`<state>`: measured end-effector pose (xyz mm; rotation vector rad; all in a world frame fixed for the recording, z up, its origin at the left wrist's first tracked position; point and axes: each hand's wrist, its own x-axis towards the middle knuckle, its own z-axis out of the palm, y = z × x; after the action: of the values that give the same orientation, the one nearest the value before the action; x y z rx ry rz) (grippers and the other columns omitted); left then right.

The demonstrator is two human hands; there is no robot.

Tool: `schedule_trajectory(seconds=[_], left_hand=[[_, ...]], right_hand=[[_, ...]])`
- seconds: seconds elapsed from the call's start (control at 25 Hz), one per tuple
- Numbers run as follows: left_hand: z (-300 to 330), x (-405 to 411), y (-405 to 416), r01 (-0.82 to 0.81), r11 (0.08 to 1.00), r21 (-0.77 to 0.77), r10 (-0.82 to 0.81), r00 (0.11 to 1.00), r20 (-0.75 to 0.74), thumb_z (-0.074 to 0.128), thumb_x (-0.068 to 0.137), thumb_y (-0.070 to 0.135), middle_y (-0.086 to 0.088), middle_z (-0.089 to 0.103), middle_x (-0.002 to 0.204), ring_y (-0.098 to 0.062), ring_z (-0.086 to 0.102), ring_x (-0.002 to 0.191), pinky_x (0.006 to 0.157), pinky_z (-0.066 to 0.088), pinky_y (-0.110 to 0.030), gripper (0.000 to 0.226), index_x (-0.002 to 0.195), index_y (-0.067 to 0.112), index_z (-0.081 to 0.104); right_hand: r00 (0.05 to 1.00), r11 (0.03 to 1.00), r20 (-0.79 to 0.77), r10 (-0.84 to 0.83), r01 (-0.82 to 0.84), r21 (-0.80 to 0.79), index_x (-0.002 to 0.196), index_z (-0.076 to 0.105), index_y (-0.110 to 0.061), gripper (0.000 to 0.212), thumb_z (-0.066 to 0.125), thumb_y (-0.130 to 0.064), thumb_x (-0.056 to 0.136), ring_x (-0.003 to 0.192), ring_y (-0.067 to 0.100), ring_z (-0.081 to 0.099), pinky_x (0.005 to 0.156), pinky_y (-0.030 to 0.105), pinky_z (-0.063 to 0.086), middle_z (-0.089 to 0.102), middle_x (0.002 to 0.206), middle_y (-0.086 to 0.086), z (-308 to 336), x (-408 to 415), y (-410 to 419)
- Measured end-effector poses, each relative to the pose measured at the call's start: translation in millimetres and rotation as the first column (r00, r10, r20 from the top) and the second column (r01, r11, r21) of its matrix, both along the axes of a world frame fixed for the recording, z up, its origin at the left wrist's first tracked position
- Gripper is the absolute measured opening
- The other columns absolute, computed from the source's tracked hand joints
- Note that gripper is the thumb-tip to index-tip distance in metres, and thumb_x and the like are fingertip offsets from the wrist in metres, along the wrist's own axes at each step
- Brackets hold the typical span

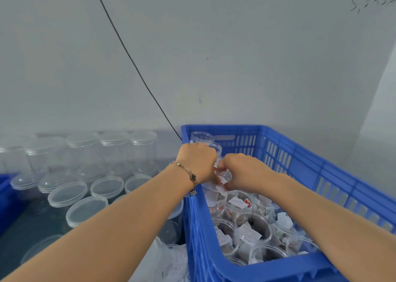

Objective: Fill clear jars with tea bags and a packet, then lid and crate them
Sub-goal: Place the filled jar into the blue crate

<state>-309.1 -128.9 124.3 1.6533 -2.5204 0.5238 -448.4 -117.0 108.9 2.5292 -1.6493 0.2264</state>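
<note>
The left hand [198, 163] and the right hand [242, 171] meet over one clear jar [224, 172] inside the blue crate [300, 159], near its rim at about nine o'clock; the left hand's fingers curl down round the jar's far side, gripping it; the right hand's fingers bend in at the jar's mouth and seem to pinch something small and white there, though what exactly it pinches is hidden behind the knuckles; a bracelet [188, 173] hangs on the left wrist.

The jar is thin, see-through plastic with a threaded neck; I judge it light and rather slippery, stiff enough at the rim but likely to flex if squeezed mid-wall, so the neck or base is the better hold; the tea bags [237, 202] look soft and papery, with tags that could snag.

Toward six o'clock the crate holds more open jars stuffed with bags; at twelve o'clock stand empty ones; outside, at nine o'clock, lidded jars [107, 187] crowd the table; a dark cable [132, 61] crosses the wall.
</note>
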Motion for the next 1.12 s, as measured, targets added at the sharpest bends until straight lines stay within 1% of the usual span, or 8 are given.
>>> schedule_trajectory(seconds=[0.08, 0.16, 0.4, 0.52, 0.64, 0.8, 0.92, 1.12], left_hand=[[1.9, 5.0, 1.5, 0.004, 0.999, 0.048, 0.0, 0.997, -0.074, 0.064, 0.073, 0.067, 0.005, 0.054, 0.076, -0.013, 0.05, 0.068, 0.058, 0.035, -0.026, 0.049, 0.081, 0.018, 0.059], [4.0, 10.5, 6.0, 0.023, 0.996, 0.085, -0.009, 0.987, -0.16, 0.061, 0.078, 0.062, 0.003, 0.06, 0.095, -0.017, 0.056, 0.085, 0.066, 0.039, -0.029, 0.048, 0.1, 0.02, 0.064], [17.8, 26.1, 33.4, 0.067, 0.997, 0.045, -0.058, 0.983, -0.173, 0.052, 0.09, 0.046, -0.002, 0.061, 0.103, -0.02, 0.059, 0.09, 0.066, 0.04, -0.03, 0.034, 0.099, 0.017, 0.066], [30.1, 38.8, 50.7, 0.031, 0.998, 0.05, -0.023, 0.989, -0.149, 0.052, 0.092, 0.041, -0.003, 0.061, 0.105, -0.023, 0.06, 0.096, 0.068, 0.041, -0.032, 0.031, 0.103, 0.016, 0.066], [41.9, 51.8, 65.6, -0.003, 1.0, 0.007, 0.004, 0.993, -0.117, 0.052, 0.093, 0.035, -0.003, 0.062, 0.106, -0.025, 0.06, 0.098, 0.073, 0.047, -0.035, 0.026, 0.101, 0.014, 0.065], [53.6, 75.9, 82.4, -0.03, 0.999, -0.036, 0.026, 0.994, -0.104, 0.052, 0.093, 0.035, -0.004, 0.06, 0.111, -0.024, 0.058, 0.103, 0.08, 0.046, -0.034, 0.026, 0.106, 0.015, 0.062], [54.8, 106.4, 89.2, -0.08, 0.995, -0.065, 0.076, 0.995, -0.059, 0.052, 0.092, 0.039, -0.003, 0.06, 0.114, -0.025, 0.058, 0.107, 0.084, 0.047, -0.035, 0.029, 0.11, 0.018, 0.062], [42.2, 195.6, 93.4, -0.237, 0.971, 0.002, 0.237, 0.971, -0.042, 0.052, 0.093, 0.04, -0.003, 0.059, 0.116, -0.024, 0.057, 0.107, 0.087, 0.048, -0.035, 0.03, 0.111, 0.019, 0.063]], right_hand=[[0.999, 1.0, 0.031, -0.013, 0.012, 0.02, 0.113, 0.062, -0.03, 0.042, 0.072, -0.038, 0.073, 0.099, 0.015, 0.057, 0.078, 0.033, 0.049, 0.06, 0.107, -0.009, 3.0, -3.3, 1.6], [0.997, 0.999, 0.069, -0.033, 0.031, 0.041, 0.116, 0.061, -0.031, 0.046, 0.073, -0.039, 0.072, 0.101, 0.011, 0.055, 0.081, 0.032, 0.048, 0.058, 0.11, -0.011, 5.5, -7.8, 2.8], [0.972, 0.995, 0.21, -0.102, 0.099, 0.022, 0.108, 0.062, -0.032, 0.034, 0.065, -0.042, 0.076, 0.102, 0.012, 0.057, 0.084, 0.035, 0.049, 0.06, 0.108, -0.013, 16.0, -6.9, 14.5], [0.977, 0.989, 0.168, -0.131, 0.14, -0.042, 0.102, 0.064, -0.033, 0.022, 0.059, -0.041, 0.082, 0.103, 0.014, 0.057, 0.079, 0.033, 0.047, 0.061, 0.11, -0.013, 29.5, -0.3, 24.8], [0.984, 0.993, 0.165, -0.074, 0.087, -0.073, 0.095, 0.066, -0.03, 0.015, 0.055, -0.029, 0.085, 0.098, 0.015, 0.058, 0.074, 0.031, 0.044, 0.062, 0.108, -0.01, 44.7, 13.2, 40.0], [0.985, 0.986, 0.173, 0.016, 0.013, -0.166, 0.095, 0.067, -0.028, 0.021, 0.049, -0.021, 0.086, 0.092, 0.018, 0.058, 0.07, 0.031, 0.041, 0.062, 0.107, -0.008, 62.0, 49.0, 63.0], [0.991, 0.983, 0.115, 0.074, -0.053, -0.174, 0.099, 0.066, -0.026, 0.022, 0.047, -0.022, 0.088, 0.101, 0.023, 0.057, 0.08, 0.037, 0.046, 0.06, 0.113, -0.004, 64.4, 85.7, 69.3], [0.993, 0.982, 0.059, 0.105, -0.094, -0.165, 0.103, 0.066, -0.021, 0.026, 0.045, -0.018, 0.088, 0.102, 0.025, 0.057, 0.08, 0.034, 0.044, 0.061, 0.114, 0.002, 64.1, 152.0, 61.5]])
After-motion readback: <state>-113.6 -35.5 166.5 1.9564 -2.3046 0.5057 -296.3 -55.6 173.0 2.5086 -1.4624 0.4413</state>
